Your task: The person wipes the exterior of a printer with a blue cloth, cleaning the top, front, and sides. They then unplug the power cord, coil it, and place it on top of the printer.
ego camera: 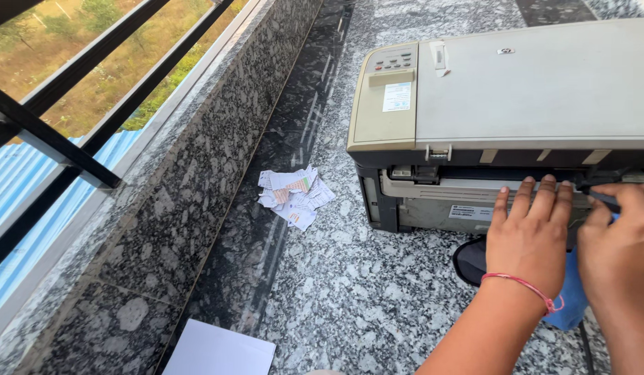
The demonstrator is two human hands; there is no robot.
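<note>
From the head camera, a beige printer (516,90) sits on the speckled granite floor (350,292), its long axis running left to right, open front facing the person. A pale rectangular label (397,96) sits on its control panel. The left hand (530,236) lies flat, fingers extended against the front slot, grasping nothing. The right hand (621,243) pinches a dark slim tool (603,199). Crumpled paper slips (294,196) lie well left.

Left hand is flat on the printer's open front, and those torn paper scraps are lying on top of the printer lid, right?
Not quite. The head view shows the torn paper scraps lying on the granite floor left of the printer, not on its lid. The left hand does rest on the open front.
</note>
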